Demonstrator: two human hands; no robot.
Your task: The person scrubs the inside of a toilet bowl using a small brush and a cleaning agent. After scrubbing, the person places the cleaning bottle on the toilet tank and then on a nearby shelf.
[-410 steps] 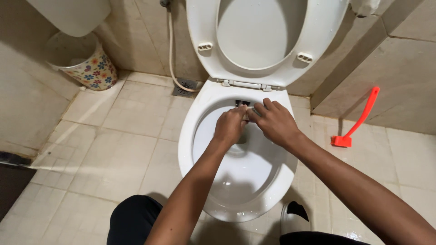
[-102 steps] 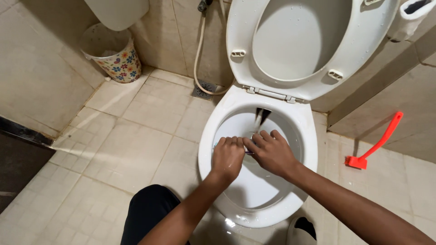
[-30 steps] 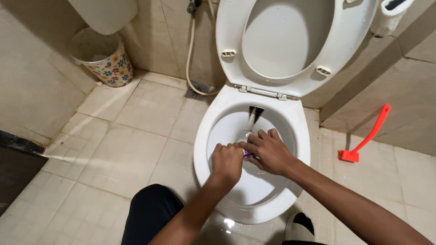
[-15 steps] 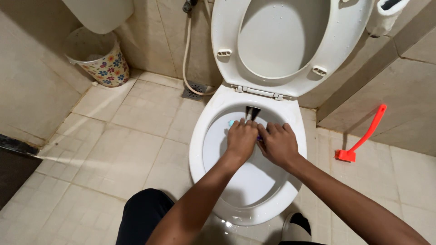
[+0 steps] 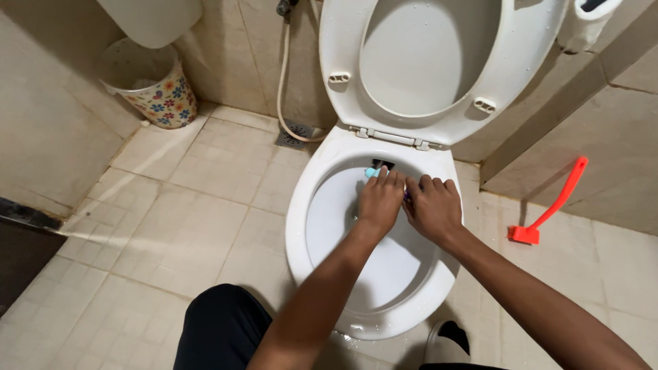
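Left hand (image 5: 379, 200) and right hand (image 5: 432, 207) side by side inside smooth white toilet bowl (image 5: 301, 226), near back rim. Left grip curled shut on small light-blue brush (image 5: 371, 173); tip pokes past fingers. Right grip curled too; cannot tell what it has. Round seat lid (image 5: 425, 62) up. Flowery bin (image 5: 154, 85), thin red brush (image 5: 548, 205) on tiled floor. Half second ago, hands sat almost same spot.

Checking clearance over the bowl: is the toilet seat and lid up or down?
Up. The seat and lid lean back upright behind the bowl rim, leaving the bowl open where both hands work.
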